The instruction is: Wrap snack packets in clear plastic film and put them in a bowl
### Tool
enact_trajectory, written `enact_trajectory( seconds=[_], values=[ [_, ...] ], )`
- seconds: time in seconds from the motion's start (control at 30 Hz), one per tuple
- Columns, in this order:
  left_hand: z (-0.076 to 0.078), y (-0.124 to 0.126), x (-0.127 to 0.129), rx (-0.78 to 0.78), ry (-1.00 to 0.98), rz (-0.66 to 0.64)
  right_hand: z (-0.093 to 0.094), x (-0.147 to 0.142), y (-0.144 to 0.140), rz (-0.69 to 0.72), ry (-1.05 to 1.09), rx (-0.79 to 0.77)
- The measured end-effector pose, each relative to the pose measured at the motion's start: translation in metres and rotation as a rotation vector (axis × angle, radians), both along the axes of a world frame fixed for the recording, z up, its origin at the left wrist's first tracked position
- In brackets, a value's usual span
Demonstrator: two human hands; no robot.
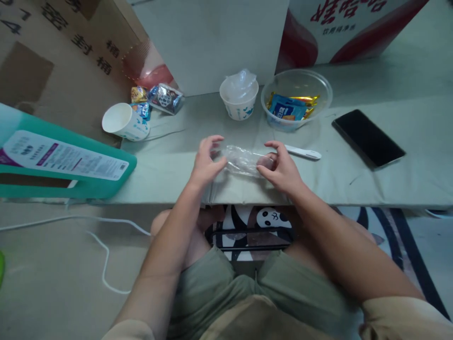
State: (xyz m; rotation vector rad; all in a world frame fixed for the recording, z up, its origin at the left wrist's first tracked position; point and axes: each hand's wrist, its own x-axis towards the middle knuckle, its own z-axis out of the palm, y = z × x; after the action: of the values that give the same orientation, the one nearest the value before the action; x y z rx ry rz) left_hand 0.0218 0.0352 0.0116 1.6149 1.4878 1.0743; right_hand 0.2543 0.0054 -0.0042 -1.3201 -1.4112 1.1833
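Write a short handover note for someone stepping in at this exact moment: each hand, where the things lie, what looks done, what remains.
Left hand and right hand both pinch a clear plastic bag at the front edge of the low table.
Behind it: an upright paper cup lined with plastic, a clear bowl of snack packets, a tipped paper cup, a white pen, a phone.
Done: one cup lined.
Left: the tipped cup has no liner.

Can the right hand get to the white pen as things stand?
Probably yes. The right hand grips the clear plastic bag, and the white pen lies just beside it on the table with nothing between; it would have to let go of the bag first.
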Motion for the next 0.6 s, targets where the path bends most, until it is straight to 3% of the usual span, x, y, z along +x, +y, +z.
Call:
enact_trajectory(
  seconds=[0.07,0.1,0.17,0.27,0.37,0.47,0.6],
  values=[
    [0.003,-0.005,0.009,0.214,0.169,0.161,0.000,-0.002,0.000,-0.090,-0.044,0.025],
    [0.004,-0.009,0.015,0.268,0.213,0.157,0.000,-0.004,0.000,-0.113,-0.098,0.069],
    [0.001,-0.016,0.027,0.276,0.212,-0.020,0.002,-0.010,-0.001,-0.088,-0.162,0.170],
    [-0.009,-0.023,0.040,0.070,-0.014,-0.275,0.005,-0.021,-0.003,0.054,-0.045,0.171],
    [-0.015,-0.021,0.038,-0.184,-0.284,-0.374,0.008,-0.030,-0.002,0.182,0.295,-0.008],
    [-0.006,-0.008,0.027,-0.195,-0.315,-0.237,0.010,-0.031,0.004,0.201,0.627,-0.187],
    [0.032,0.035,0.019,0.104,-0.125,0.081,0.010,-0.028,0.018,0.007,0.593,-0.266]
  ],
)
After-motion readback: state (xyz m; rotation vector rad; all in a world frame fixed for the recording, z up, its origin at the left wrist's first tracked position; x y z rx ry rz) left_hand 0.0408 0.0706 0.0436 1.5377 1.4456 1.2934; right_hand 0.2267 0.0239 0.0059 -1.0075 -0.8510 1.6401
